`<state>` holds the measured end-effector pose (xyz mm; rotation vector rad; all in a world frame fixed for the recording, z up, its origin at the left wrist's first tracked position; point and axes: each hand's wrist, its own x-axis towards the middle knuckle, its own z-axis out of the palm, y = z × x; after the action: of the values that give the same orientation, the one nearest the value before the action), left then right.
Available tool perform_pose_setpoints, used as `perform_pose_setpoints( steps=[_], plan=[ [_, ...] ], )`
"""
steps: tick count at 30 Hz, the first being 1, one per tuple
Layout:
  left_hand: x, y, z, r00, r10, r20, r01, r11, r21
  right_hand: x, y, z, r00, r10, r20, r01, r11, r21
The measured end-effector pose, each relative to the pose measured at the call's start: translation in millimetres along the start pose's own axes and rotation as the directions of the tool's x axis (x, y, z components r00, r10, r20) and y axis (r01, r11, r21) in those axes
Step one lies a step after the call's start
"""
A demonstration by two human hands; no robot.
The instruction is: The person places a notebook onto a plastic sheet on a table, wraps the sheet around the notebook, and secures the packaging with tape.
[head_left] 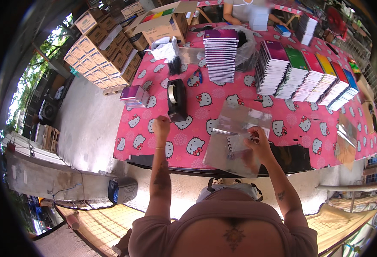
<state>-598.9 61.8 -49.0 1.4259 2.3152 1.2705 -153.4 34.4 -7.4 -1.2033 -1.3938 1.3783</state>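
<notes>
My left hand (161, 126) is closed near the front end of a black tape dispenser (177, 100); whether a strip of tape is between its fingers is too small to tell. On the right, my right hand (260, 141) grips the edge of a small pale spiral notebook (239, 142), its dark coil facing left. The notebook lies over clear plastic sleeves (222, 156), which overlap at the front of the table. More clear plastic (244, 115) spreads just beyond my right fingers. Glare blurs where the notebook ends and the plastic begins.
A pink patterned cloth (188, 160) covers the table. Beyond are a tall notebook stack (220, 58), colored notebook stacks (297, 60), scissors (195, 78) and a plastic bag (245, 53). Small purple notebooks (133, 96) sit left. Cartons (102, 55) rise beyond; a person (244, 10) sits opposite.
</notes>
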Motion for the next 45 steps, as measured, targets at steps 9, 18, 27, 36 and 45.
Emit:
perform_pose_setpoints(
  steps=[9, 18, 27, 36, 45],
  plan=[
    [-47, 262, 30, 0.052, 0.663, 0.747, -0.608, 0.615, -0.502, -3, -6, -1, 0.996, -0.062, -0.066, 0.060, 0.998, -0.031],
    [-41, 169, 151, -0.233, 0.381, 0.895, 0.067, 0.924, -0.376, -6, -8, 2, 0.999, 0.034, -0.005, -0.033, 0.985, 0.172],
    [-175, 121, 74, 0.681, 0.474, 0.558, 0.077, 0.712, -0.698, -48, 28, 29, 0.993, 0.114, 0.038, -0.117, 0.856, 0.504],
    [-3, 124, -94, 0.950, 0.313, -0.013, -0.282, 0.838, -0.466, -25, -32, 36, 0.984, -0.177, -0.006, 0.171, 0.942, 0.289],
    [244, -73, -132, 0.758, -0.616, -0.216, 0.300, 0.622, -0.723, -73, 20, 19, 0.930, 0.197, -0.311, -0.116, 0.958, 0.261]
  ],
)
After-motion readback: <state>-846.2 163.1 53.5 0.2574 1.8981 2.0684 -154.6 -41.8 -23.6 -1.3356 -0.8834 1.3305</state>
